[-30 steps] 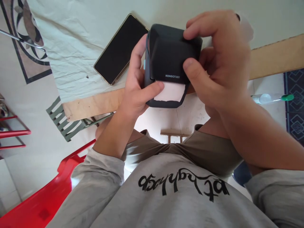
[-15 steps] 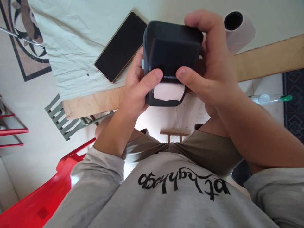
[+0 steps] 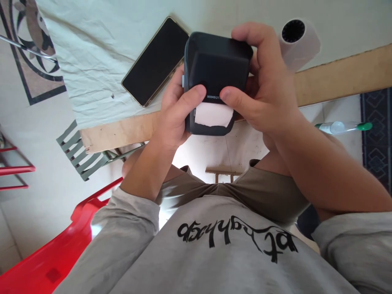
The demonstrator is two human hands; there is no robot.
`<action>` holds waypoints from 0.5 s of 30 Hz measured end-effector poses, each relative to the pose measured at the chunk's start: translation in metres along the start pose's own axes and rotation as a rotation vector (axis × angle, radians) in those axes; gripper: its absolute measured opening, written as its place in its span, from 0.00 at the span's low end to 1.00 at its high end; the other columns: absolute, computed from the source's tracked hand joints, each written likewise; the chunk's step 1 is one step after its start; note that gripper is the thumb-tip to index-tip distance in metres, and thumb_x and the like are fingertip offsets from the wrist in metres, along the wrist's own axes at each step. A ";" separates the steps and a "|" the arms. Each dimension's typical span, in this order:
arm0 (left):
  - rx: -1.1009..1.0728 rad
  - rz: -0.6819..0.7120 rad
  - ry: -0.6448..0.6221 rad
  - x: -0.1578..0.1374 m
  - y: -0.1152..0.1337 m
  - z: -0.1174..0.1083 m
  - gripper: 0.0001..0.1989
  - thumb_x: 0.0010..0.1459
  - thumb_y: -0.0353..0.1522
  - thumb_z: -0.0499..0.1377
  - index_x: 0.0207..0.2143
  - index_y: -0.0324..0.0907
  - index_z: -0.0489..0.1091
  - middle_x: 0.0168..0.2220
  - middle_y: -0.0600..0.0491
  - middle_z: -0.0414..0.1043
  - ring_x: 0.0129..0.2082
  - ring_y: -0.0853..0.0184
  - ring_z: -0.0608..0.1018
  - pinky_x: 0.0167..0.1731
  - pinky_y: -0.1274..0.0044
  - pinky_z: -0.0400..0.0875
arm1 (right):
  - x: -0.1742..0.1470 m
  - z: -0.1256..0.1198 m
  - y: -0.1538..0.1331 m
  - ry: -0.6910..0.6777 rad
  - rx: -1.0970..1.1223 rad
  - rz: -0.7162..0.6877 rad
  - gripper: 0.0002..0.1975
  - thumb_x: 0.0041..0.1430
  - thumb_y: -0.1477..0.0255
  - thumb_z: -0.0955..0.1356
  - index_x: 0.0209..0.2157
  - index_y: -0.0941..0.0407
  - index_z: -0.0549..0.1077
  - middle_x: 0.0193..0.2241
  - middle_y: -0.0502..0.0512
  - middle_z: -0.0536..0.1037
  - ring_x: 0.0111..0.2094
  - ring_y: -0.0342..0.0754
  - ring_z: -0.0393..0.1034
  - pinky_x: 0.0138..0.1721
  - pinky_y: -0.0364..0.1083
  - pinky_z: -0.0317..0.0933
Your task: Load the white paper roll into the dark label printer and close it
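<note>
Between both hands I hold a dark label printer [image 3: 219, 67] marked NIIMBOT, above the table's near edge. A strip of white paper [image 3: 213, 114] with a torn edge sticks out of its near end. My left hand [image 3: 177, 108] grips the printer's left side, thumb on top beside the lettering. My right hand [image 3: 265, 85] wraps its right side, with the thumb on top and a finger over the far right corner. Most of the other fingers are hidden behind the printer. A black-screened phone [image 3: 156, 61] lies on the cloth just left of the printer.
A white roll [image 3: 301, 45] with a dark core lies on the pale cloth [image 3: 101, 49]. The table's wooden edge [image 3: 122, 130] runs below. A plastic bottle [image 3: 343, 127] with a green cap is at right. A red chair [image 3: 61, 245] and a green slatted chair [image 3: 81, 153] stand at left.
The printer and both hands have shifted slightly left in view and the printer is tilted a little differently. Both hands keep their hold on it.
</note>
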State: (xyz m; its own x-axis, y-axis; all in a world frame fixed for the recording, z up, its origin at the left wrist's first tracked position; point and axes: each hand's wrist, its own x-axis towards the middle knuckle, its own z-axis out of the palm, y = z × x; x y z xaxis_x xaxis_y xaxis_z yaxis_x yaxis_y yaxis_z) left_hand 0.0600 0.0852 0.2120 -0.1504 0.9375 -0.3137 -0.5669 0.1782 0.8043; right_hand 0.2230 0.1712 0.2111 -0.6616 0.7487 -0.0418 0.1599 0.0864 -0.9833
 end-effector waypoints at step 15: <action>0.071 0.032 0.176 0.007 0.000 0.003 0.13 0.66 0.43 0.56 0.39 0.46 0.75 0.48 0.50 0.79 0.69 0.52 0.67 0.66 0.64 0.67 | -0.009 -0.001 -0.002 0.083 -0.414 -0.400 0.28 0.65 0.60 0.64 0.63 0.57 0.62 0.62 0.54 0.66 0.71 0.50 0.57 0.75 0.48 0.61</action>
State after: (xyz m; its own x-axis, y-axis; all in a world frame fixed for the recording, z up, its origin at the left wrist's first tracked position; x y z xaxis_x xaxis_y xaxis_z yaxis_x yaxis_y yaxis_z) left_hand 0.0614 0.0924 0.2116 -0.3102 0.8776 -0.3655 -0.5020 0.1753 0.8469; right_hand 0.2290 0.1648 0.2134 -0.6722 0.6530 0.3489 0.1940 0.6102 -0.7681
